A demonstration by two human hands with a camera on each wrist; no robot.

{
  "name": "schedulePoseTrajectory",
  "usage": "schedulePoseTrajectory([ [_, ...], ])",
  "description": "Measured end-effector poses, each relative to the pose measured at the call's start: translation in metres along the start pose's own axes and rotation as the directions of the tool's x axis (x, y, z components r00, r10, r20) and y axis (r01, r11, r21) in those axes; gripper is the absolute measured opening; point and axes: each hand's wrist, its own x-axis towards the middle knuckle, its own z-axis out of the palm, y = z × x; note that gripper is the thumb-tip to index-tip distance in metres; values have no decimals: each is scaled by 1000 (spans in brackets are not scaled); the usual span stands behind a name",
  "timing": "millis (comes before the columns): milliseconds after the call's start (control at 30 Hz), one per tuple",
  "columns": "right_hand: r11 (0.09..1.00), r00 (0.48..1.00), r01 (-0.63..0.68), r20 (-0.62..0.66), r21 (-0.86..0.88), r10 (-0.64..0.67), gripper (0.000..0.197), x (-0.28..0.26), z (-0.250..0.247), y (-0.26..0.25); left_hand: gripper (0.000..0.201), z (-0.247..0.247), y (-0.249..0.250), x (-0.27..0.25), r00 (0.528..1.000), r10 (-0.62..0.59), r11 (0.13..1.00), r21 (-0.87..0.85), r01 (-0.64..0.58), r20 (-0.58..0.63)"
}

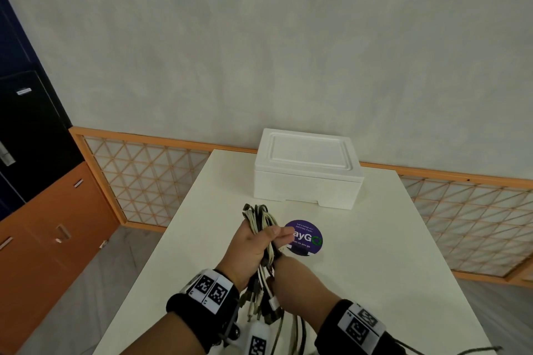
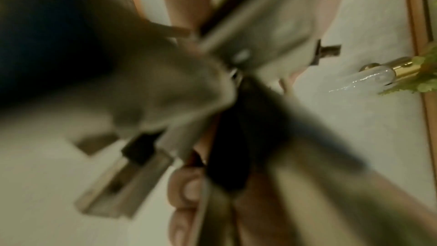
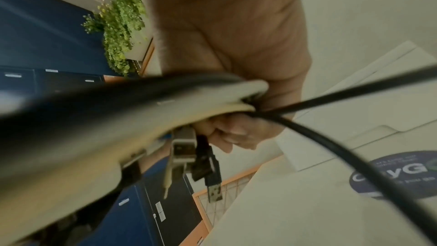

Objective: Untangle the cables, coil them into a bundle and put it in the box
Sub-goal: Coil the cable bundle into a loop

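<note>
A bundle of white, grey and black cables (image 1: 261,216) is held upright above the white table (image 1: 375,253). My left hand (image 1: 259,242) grips its middle, thumb across the front. My right hand (image 1: 284,265) holds the bundle just below, its fingers mostly hidden behind the cables. Loose ends with connectors (image 1: 268,302) hang between my wrists. In the right wrist view curled fingers (image 3: 231,134) hold the cables (image 3: 141,119), and a USB plug (image 3: 214,192) dangles. The left wrist view shows only blurred cables (image 2: 165,91). The white foam box (image 1: 307,170) stands behind, lid on.
A round purple sticker (image 1: 305,238) lies on the table between my hands and the box. An orange lattice screen (image 1: 144,176) runs behind the table. Orange and dark blue cabinets (image 1: 43,210) stand at the left.
</note>
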Motion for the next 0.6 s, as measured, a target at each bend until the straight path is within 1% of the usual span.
schedulePoseTrajectory([
  [67,997,997,-71,22,38,70,26,-3,-4,-3,20,0,-2,0,999,22,994,109,-19,-26],
  [133,989,992,-113,57,95,108,13,-6,-8,-8,18,-2,-6,3,997,59,972,229,-48,-44],
  [167,990,991,-110,86,92,103,13,-7,-10,-9,16,-3,-8,4,996,75,952,302,-57,-48],
  [200,992,988,-108,119,68,100,20,-9,-13,-10,14,-4,-10,5,995,87,926,372,-62,-51],
  [233,993,987,-105,125,55,97,22,-10,-12,-10,11,-5,-10,5,994,97,899,432,-66,-51],
  [300,994,987,-106,127,41,100,13,-15,-17,-12,10,-8,-10,4,992,116,855,513,-75,-49],
  [367,993,985,-105,142,48,97,16,-19,-19,-14,12,-13,-12,3,991,127,811,580,-77,-45],
  [400,995,985,-97,148,37,90,17,-22,-21,-16,14,-17,-14,4,991,124,790,609,-69,-49],
  [500,998,994,15,111,-53,-9,13,-24,-24,-17,14,-24,-17,3,993,115,707,705,-60,-31],
  [567,990,995,85,69,-110,-78,23,-23,-32,-12,18,-26,-16,1,988,148,610,783,-121,37],
  [600,979,992,120,53,-165,-113,23,-23,-38,-9,23,-27,-16,1,986,149,580,801,-146,72],
])
